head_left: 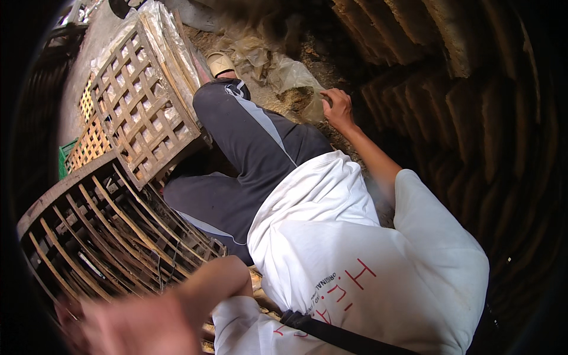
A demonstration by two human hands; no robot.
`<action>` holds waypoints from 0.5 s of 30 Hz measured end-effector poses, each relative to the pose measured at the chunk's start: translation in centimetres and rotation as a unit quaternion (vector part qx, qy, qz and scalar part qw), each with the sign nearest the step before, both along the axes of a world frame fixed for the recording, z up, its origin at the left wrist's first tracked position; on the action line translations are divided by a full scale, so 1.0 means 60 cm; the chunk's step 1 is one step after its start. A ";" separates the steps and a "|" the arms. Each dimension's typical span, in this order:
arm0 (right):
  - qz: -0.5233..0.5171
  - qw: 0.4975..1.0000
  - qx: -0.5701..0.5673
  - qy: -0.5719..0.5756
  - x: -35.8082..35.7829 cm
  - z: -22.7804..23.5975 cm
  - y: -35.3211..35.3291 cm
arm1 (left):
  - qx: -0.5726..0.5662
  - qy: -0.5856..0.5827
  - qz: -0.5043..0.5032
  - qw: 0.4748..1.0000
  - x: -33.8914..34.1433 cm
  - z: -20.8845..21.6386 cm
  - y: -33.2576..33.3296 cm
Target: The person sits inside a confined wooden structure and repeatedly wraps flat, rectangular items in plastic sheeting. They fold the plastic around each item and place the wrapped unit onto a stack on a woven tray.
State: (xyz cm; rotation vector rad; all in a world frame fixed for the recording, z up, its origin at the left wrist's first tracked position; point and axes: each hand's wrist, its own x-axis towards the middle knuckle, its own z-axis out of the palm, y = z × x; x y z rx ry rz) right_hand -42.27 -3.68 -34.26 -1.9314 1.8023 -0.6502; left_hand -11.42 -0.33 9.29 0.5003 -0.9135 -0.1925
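My right hand (338, 110) reaches out past my right thigh, its fingers curled at the edge of a clear plastic bag (299, 76). Tan, crumbly material like sawdust (294, 99) shows in and around the crumpled plastic. My left hand (127, 322) is smeared by motion at the lower left, so its fingers and anything in them cannot be made out. It is in front of a rack of thin curved wooden slats (109, 222).
A wooden lattice panel (142, 100) leans left of my bent legs (254, 136), beside stacked boards wrapped in plastic (168, 38). Behind it are a lighter lattice (89, 142) and a green crate (66, 155). Dark rows of thick, rough-edged slabs (438, 100) rise on the right.
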 end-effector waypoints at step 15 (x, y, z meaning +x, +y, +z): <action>-0.047 0.971 0.005 -0.234 0.035 0.257 -0.074 | 0.612 -0.428 -0.142 0.650 -0.129 -0.644 -0.214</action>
